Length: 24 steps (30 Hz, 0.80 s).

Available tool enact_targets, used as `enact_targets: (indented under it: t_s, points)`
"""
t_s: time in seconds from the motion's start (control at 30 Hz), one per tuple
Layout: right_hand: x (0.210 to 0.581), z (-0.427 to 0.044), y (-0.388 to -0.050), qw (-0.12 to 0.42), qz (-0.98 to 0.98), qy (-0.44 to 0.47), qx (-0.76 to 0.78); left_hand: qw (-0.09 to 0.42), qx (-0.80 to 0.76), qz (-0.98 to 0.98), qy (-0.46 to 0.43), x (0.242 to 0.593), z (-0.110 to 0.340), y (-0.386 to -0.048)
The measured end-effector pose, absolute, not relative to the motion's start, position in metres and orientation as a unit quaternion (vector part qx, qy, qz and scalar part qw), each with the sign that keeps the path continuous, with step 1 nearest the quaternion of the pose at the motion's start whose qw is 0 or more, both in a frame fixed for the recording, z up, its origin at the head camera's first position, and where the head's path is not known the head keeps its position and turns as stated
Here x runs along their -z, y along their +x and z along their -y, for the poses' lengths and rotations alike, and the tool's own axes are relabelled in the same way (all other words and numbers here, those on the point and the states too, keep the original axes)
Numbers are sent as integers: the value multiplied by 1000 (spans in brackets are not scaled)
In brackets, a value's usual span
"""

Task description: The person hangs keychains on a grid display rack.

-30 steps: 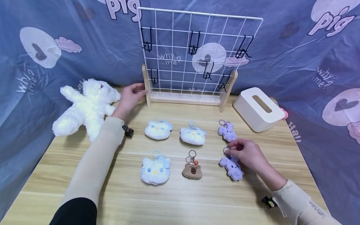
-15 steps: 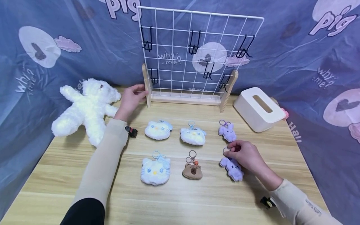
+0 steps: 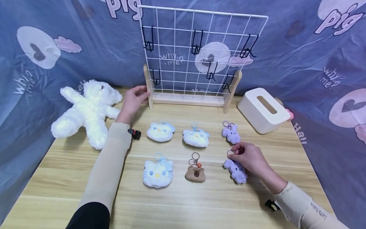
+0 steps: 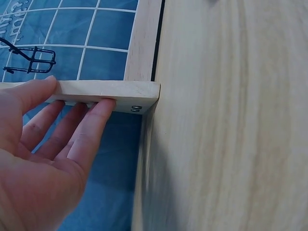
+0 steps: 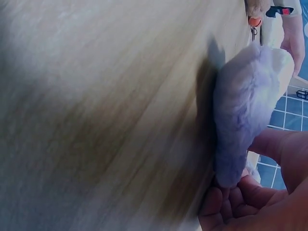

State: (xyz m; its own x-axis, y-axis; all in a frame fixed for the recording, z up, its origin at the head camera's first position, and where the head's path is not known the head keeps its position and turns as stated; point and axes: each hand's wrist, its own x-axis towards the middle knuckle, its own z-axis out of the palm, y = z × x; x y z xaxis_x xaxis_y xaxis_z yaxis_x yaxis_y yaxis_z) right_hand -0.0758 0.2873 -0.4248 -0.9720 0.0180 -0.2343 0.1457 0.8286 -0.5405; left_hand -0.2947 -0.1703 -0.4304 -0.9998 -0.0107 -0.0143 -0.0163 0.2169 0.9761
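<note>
In the head view, my left hand (image 3: 132, 102) is at the left wooden post (image 3: 148, 89) of the white grid rack (image 3: 188, 10). The left wrist view has the thumb on one side of that post (image 4: 108, 88) and fingertips against the other. With thumb and fingertips my right hand (image 3: 253, 160) pinches the key ring (image 3: 230, 153) of the lower purple plush keychain (image 3: 238, 174), which lies on the table. Up close in the right wrist view, the purple plush (image 5: 240, 106) is beside the fingers, its ring hidden.
Three white-and-blue cat plushes (image 3: 158, 174), a brown bear keychain (image 3: 195, 174) and another purple keychain (image 3: 232, 135) lie on the table (image 3: 160, 210). Black hooks (image 3: 196, 46) hang on the grid. A white plush (image 3: 92, 109) lies left, a white tissue box (image 3: 258, 113) right.
Since a second ago my left forearm has shifted slightly right, with the hand still at the post. My right forearm has moved slightly left; its fingers remain at the ring.
</note>
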Motion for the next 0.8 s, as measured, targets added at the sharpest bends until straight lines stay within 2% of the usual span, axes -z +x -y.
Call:
enact_targets:
  t_s: [0.4, 0.8]
  points:
    - [424, -289, -76, 107, -952, 34, 285, 6, -625, -781, -12, 430, 170, -295]
    - [416, -298, -76, 142, -927, 47, 345, 4, -623, -782, -9, 430, 170, -294]
